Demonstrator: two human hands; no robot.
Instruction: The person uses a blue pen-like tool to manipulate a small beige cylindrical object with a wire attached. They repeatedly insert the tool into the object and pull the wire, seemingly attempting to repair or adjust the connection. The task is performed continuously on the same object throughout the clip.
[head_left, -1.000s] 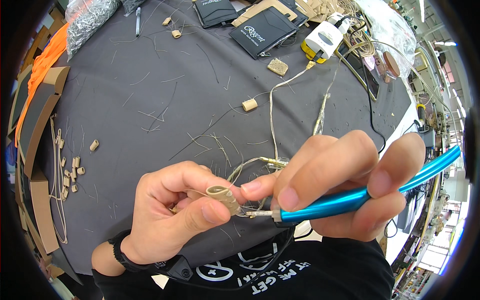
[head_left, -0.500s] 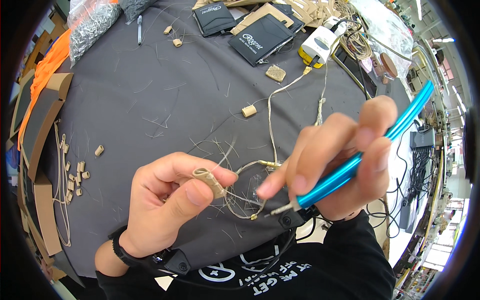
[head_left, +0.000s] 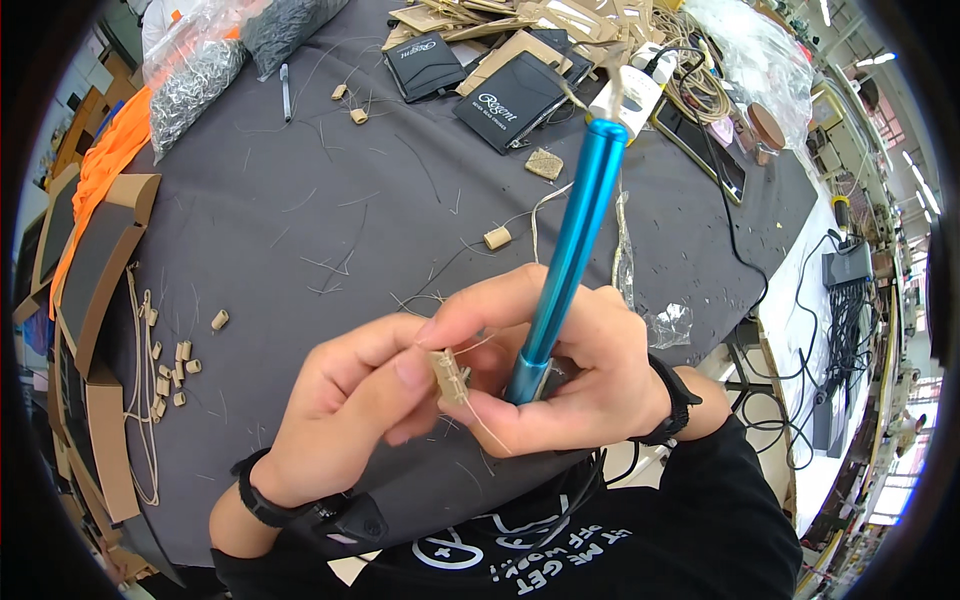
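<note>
Near the middle bottom, my left hand (head_left: 350,410) pinches a small beige stitched loop (head_left: 450,378) with pale thread hanging from it. My right hand (head_left: 570,380) is closed round a shiny blue pen-shaped tool (head_left: 575,240), which stands tilted with its narrow, blurred tip pointing up and away from me. Its fingertips also meet the beige loop and thread, touching or nearly touching my left fingers. Just beyond them on the dark cloth (head_left: 250,260) lie loose thread ends and another beige loop (head_left: 497,238).
Several small loops (head_left: 165,385) and cords lie left, beside cardboard strips (head_left: 105,300), orange fabric (head_left: 90,200) and bags of metal pieces (head_left: 195,90). At the back are black wallets (head_left: 505,110), card pieces, a white adapter (head_left: 640,90) and a phone (head_left: 700,150); cables (head_left: 840,330) hang right.
The blue tool has swung from lying sideways with its tip at the loop to upright, tip pointing away. My right hand's fingers have moved in onto the loop and thread beside my left.
</note>
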